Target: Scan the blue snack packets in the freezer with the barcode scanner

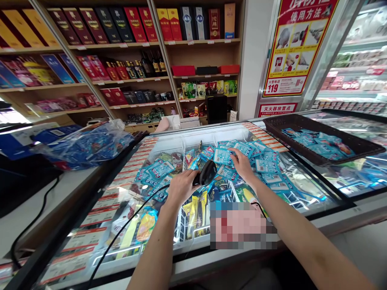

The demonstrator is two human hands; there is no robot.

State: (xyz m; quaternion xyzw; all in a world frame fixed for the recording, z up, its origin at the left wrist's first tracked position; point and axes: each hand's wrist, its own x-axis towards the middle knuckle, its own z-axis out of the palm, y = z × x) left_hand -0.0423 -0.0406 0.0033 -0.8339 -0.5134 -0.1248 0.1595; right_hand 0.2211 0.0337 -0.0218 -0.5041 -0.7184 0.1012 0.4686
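My left hand (pixel 182 186) is wrapped round the handle of a black barcode scanner (pixel 208 173), whose head points to the right. Its cable runs down past my left forearm. My right hand (pixel 240 161) pinches the edge of a small blue packet (pixel 223 156), printed side up, just beyond the scanner. Many similar blue packets (pixel 272 166) lie on the glass top (pixel 290 203) of a chest freezer to the right of my right hand. Another group of blue packets (pixel 159 171) is spread to the left of the scanner.
A brown plastic basket (pixel 320 161) with more blue packets stands at the right. At the left is a clear plastic bag (pixel 90 145) of blue packs on a counter. A blurred-out pink object (pixel 242 223) lies at the near edge. Shelves (pixel 121 80) of boxed goods stand behind.
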